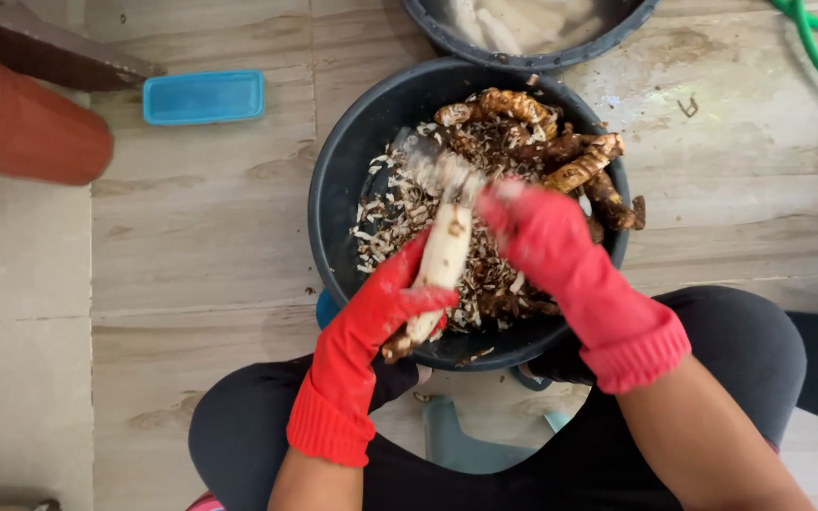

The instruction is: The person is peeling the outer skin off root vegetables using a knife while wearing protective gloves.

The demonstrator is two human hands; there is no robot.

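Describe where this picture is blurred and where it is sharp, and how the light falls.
Head view: motion blur smears the tool tip and the right hand; the left hand, gripping the pale peeled root, is sharper; the black basin, blue lid and floor tiles are crisp; light is soft and even, with faint shadows only.

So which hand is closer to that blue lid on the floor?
Left. The left hand grips the pale root on the side toward the blue lid; the right hand works farther away, over the dark basin.
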